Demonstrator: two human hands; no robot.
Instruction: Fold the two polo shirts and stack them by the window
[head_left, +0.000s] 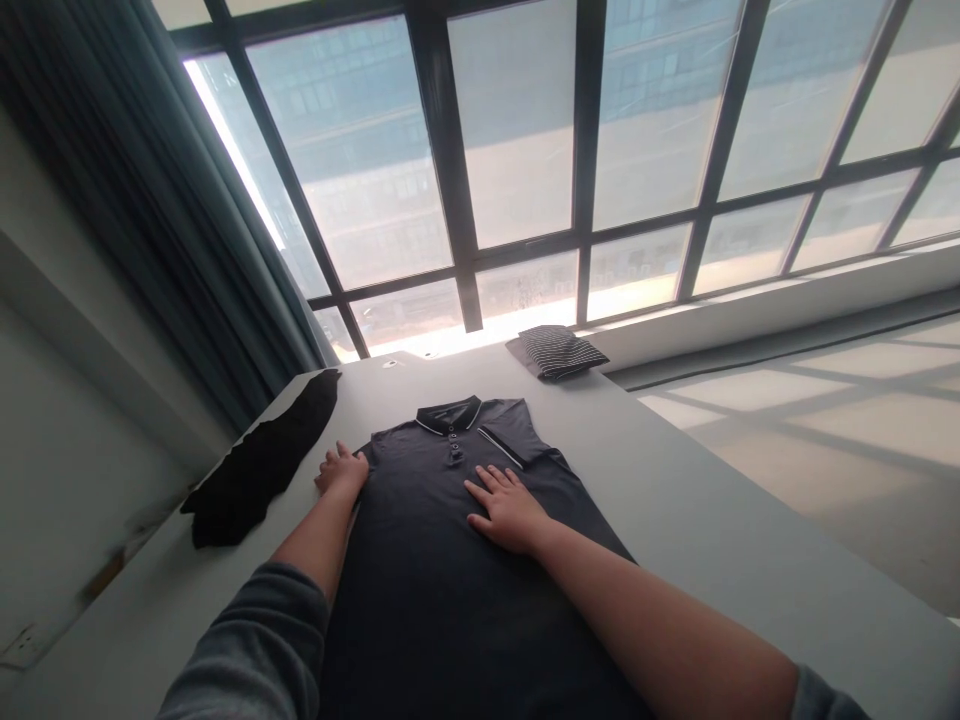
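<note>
A dark grey polo shirt (450,580) lies front up, its black, white-edged collar (450,415) pointing away from me. The sleeve on the right (510,445) is folded inward over the chest, showing its white-striped cuff. At the shirt's left shoulder, my left hand (343,472) has its fingers curled at the other sleeve, which is mostly hidden under it. My right hand (511,510) rests flat on the chest below the folded sleeve, fingers spread, holding nothing.
The shirt lies on a white table (720,560). A black garment (266,465) lies along the left edge, and a folded striped cloth (559,352) sits at the far edge. Beyond stand a large window (517,130) and a dark curtain (150,180).
</note>
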